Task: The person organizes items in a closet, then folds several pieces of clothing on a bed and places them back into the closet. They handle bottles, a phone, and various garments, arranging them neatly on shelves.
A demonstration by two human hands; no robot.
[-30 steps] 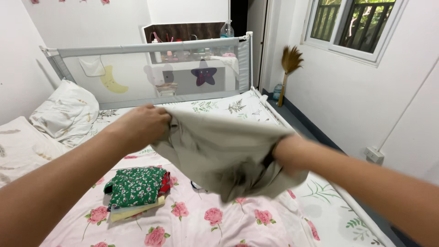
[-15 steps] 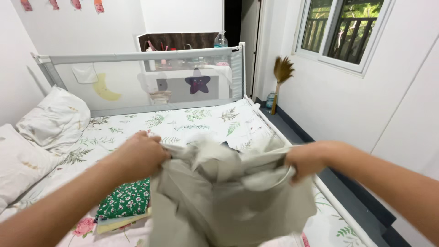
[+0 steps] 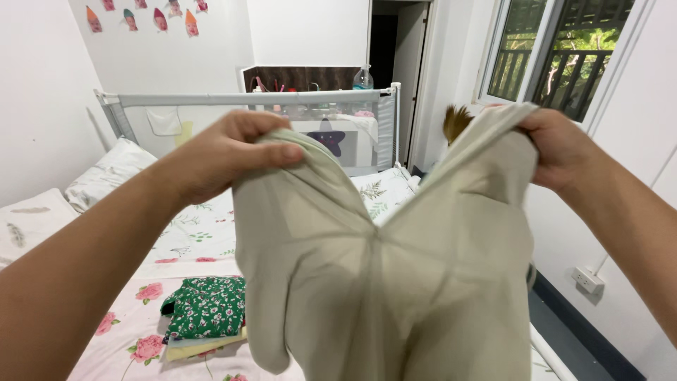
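The left hand (image 3: 226,152) and right hand (image 3: 560,144) each pinch a top corner of the soft pale grey-green cloth garment (image 3: 395,268) with closed fingers, holding it up high so it hangs open above the flowery bed sheet (image 3: 141,310).

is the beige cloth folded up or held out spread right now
Spread, not folded. The left hand and right hand grip the beige garment by two top corners, held apart, and it hangs open above the bed.

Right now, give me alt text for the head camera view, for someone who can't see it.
Two bare hands hold up a pale grey-green cloth garment, the left hand and right hand each gripping a top corner. Below lies a bed with a pink rose-print sheet bearing a folded green floral cloth stack.
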